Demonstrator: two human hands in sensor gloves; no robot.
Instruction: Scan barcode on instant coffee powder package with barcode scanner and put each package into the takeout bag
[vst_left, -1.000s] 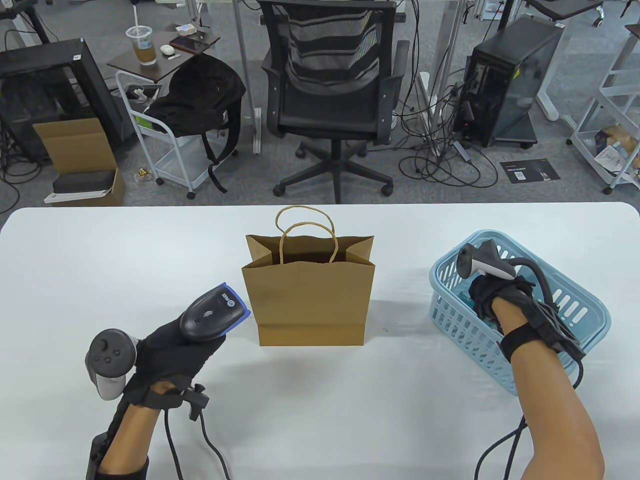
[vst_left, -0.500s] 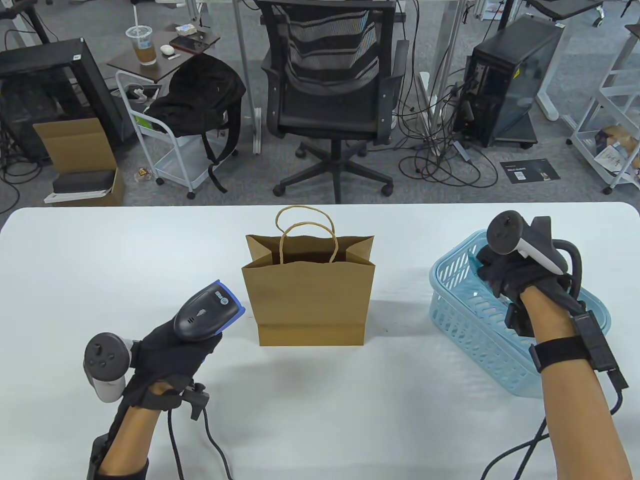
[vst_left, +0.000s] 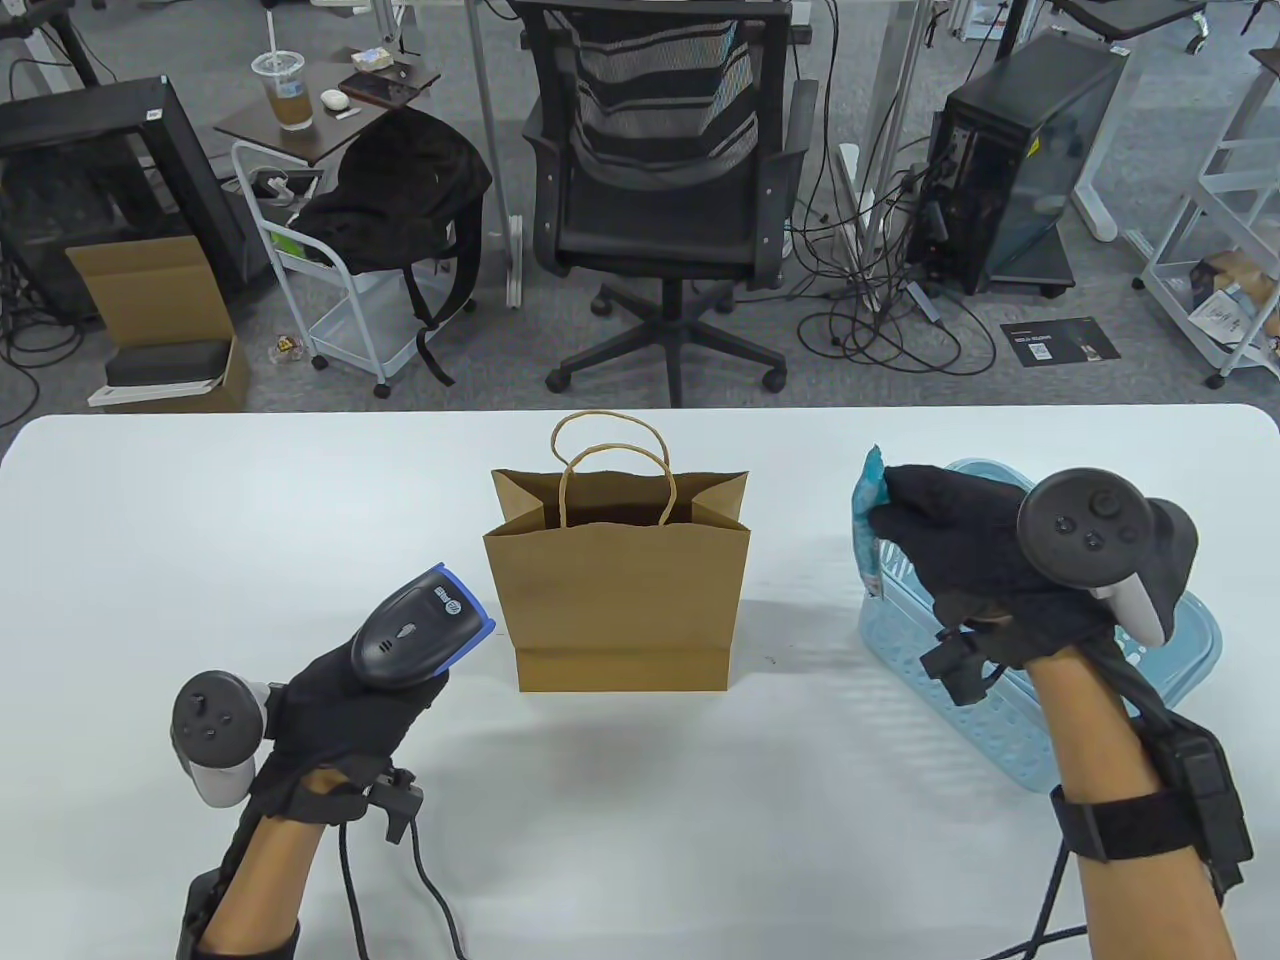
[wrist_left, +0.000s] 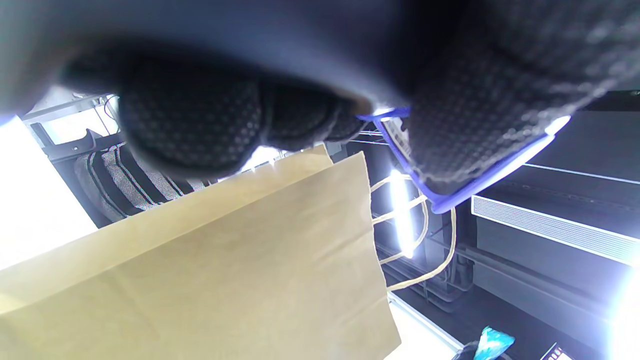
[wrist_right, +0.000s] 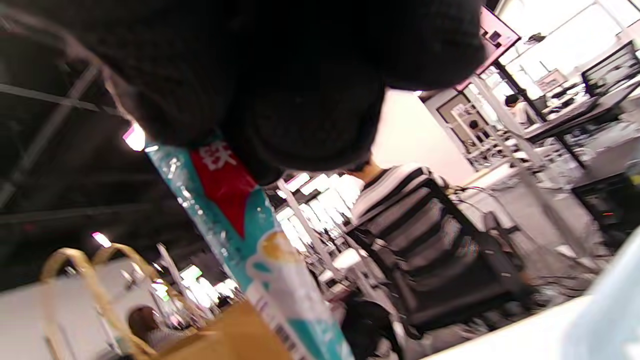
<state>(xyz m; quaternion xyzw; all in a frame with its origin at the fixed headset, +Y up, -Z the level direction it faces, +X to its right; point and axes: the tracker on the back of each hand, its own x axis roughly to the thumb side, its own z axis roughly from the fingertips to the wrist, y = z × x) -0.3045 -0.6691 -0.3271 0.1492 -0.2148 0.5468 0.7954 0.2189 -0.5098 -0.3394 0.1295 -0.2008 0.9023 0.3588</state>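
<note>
Above table (vst_left: 200, 520), packet (vst_left: 866, 520) between fingers (vst_left: 900, 490)

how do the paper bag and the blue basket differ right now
The paper bag is brown with plain solid walls and twisted handles; the blue basket is pale blue plastic with perforated walls and no visible handles. The bag stands tall and upright mid-table, fully in view; the basket sits low at the right, partly hidden behind the right hand holding a coffee package. Both rest on the white table, open at the top.
</note>
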